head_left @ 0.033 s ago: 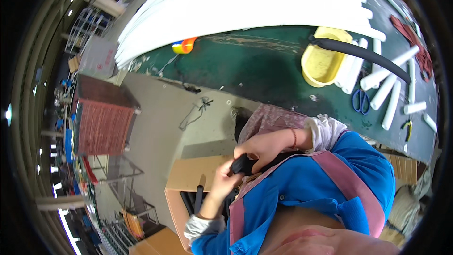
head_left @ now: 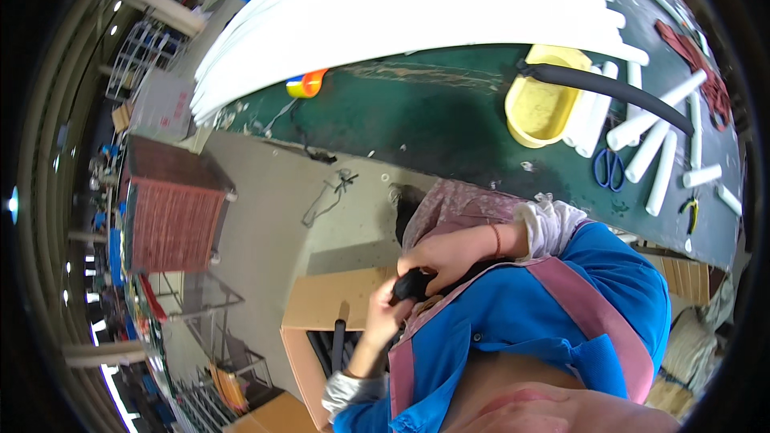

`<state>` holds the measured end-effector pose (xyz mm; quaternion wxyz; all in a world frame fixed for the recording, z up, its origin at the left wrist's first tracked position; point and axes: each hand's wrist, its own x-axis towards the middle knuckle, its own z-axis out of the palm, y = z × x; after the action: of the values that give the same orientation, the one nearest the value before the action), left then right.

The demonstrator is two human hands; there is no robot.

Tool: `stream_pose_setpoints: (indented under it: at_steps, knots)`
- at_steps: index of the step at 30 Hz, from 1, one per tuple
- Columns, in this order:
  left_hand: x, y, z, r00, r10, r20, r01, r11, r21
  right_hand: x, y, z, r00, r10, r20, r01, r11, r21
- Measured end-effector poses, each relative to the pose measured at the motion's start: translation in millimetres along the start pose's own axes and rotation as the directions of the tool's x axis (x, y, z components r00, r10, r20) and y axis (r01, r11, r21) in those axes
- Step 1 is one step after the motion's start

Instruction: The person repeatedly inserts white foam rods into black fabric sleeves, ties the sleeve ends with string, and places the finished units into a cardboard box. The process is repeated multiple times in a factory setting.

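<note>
Nearest: both hands work at one black foam tube end, held low in front of the body, above an open cardboard box. Left hand: grip closed round the tube from below. Right hand: grip closed over the same end from above.

Judgement: the two grips want to stay close together and the tube end square to the fingers, so that the soft foam neither buckles nor twists.

In the box: at least one more black tube; the rest is too dark to count.

On the green desk, beyond: one yellow basin, one long black tube across it, one pair of blue scissors, roughly nine short white tubes.

Farthest: one stack of long white strips; count not readable.
</note>
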<state>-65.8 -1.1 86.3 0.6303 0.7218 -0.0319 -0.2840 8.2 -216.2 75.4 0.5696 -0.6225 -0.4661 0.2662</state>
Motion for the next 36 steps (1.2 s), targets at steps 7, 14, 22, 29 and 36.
stream_pose_setpoints:
  at_steps: [7,14,22,29,36]
  knots:
    - [-6,-8,17,0.876,0.477,0.067,-0.432,0.716,0.549,-11,27,27,0.975,-0.109,-0.193,0.127,0.989,0.082]
    - [42,53,-8,0.470,0.866,0.168,-0.720,0.267,0.641,8,-18,-2,0.969,0.067,-0.237,0.120,0.712,0.692]
    - [51,58,28,0.604,0.733,-0.313,-0.703,0.675,0.223,-1,-20,-29,0.988,-0.024,-0.151,0.135,0.602,0.787]
    - [56,35,47,0.810,0.328,-0.487,-0.531,0.762,-0.370,-2,-14,-21,0.924,0.272,-0.268,-0.072,0.813,0.578]
    - [45,10,30,0.892,0.347,-0.291,-0.453,0.684,-0.572,3,4,-1,0.864,0.231,-0.448,0.044,0.851,0.523]
